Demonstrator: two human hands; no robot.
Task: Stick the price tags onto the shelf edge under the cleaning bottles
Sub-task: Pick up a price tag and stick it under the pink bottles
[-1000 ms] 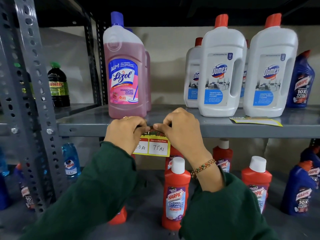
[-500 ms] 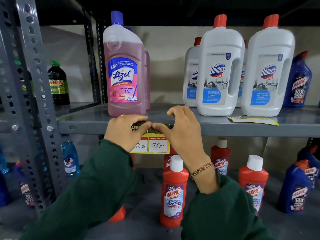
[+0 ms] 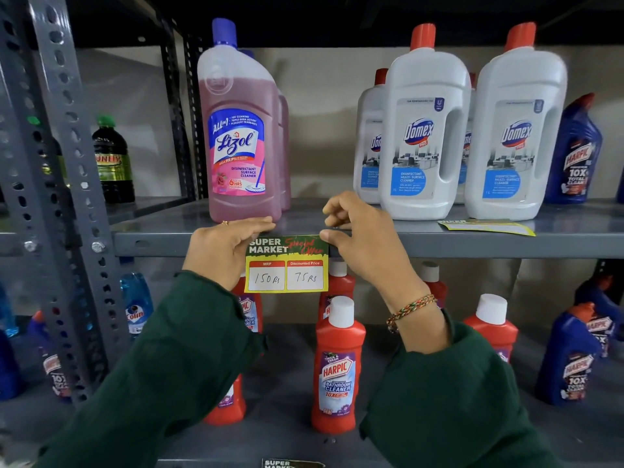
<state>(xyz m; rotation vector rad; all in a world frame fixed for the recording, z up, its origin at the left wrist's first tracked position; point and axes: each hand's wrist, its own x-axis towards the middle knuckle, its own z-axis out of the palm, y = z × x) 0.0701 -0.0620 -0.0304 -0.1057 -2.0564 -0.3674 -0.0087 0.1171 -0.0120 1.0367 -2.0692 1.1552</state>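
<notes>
A yellow and green price tag [image 3: 286,265], marked 150 Rs and 75 Rs, lies flat against the grey shelf edge [image 3: 472,246] just right of the pink Lizol bottle [image 3: 238,130]. My left hand [image 3: 219,249] presses the tag's upper left corner. My right hand [image 3: 363,243] presses its upper right corner with the thumb, the other fingers curled above the shelf. A second price tag [image 3: 486,227] lies flat on the shelf top in front of the white Domex bottles [image 3: 425,136]. Another tag [image 3: 292,463] peeks in at the bottom edge.
A blue Harpic bottle [image 3: 574,153] stands at the far right of the upper shelf. Red Harpic bottles [image 3: 337,366] and blue ones [image 3: 570,363] fill the lower shelf. A perforated grey upright [image 3: 64,184] rises at left, with a dark bottle [image 3: 113,160] behind it.
My hands have slid apart from the tag's top middle to its two upper corners, uncovering the green header. The tag now sits flat on the shelf edge.
</notes>
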